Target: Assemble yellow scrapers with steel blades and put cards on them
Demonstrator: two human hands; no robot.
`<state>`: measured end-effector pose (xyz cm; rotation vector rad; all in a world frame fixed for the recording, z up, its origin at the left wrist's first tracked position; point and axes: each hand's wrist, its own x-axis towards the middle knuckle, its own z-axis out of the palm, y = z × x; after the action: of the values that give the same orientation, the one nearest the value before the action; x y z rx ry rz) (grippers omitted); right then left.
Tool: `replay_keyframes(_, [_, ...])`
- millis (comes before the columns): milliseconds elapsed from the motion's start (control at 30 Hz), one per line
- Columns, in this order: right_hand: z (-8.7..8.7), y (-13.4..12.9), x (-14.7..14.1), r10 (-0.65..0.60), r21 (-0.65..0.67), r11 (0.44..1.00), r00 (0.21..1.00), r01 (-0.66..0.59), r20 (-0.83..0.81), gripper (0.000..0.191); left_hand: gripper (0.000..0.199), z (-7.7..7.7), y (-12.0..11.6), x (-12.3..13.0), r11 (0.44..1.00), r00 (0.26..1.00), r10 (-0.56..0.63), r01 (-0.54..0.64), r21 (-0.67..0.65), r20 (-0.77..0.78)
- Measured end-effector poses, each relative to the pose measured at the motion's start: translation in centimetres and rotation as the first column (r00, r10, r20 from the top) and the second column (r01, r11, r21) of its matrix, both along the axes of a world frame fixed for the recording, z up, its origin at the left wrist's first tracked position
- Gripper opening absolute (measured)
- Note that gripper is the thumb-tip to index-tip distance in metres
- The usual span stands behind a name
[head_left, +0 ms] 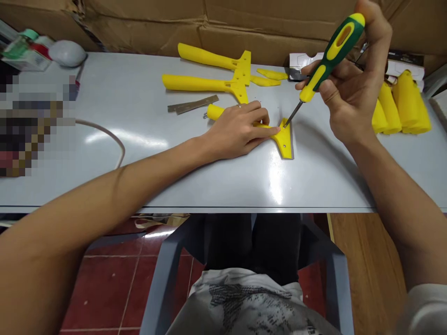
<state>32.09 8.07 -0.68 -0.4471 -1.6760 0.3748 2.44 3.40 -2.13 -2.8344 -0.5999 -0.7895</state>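
My left hand [240, 130] is wrapped over a yellow scraper [285, 142] lying on the white table, a fingertip beside the screw on its wide head. A metal blade edge shows along the head's right side. In my right hand [356, 102] is a green and yellow screwdriver [331, 58], tilted, its tip at the upper screw of the scraper head. Beyond my left hand lie two more yellow scrapers [195, 83], with small yellow plates [265, 82] beside their heads. Flat metal blades [197, 104] rest left of the held scraper's handle, and small screws [205, 115] touch its end.
Yellow handles [407, 104] stand grouped at the right, near white boxes [303, 60]. Cardboard [150, 23] lines the table's back edge. A cable [111, 135] curves across the left side. A white rounded object [67, 52] sits back left.
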Motion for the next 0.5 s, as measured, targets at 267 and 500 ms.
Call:
replay_keyframes(267, [-1.1,3.5,0.9,0.052,-0.004,0.999,0.999,-0.052,-0.013,0.115,0.048,-0.3,0.3,0.2,1.000,1.000,-0.004,0.004,-0.028,0.008])
replay_keyframes(500, [-1.6,4.6,1.2,0.085,-0.211,0.975,0.995,-0.073,0.048,0.122,0.051,-0.8,0.8,0.2,0.993,1.000,0.009,-0.006,-0.120,0.016])
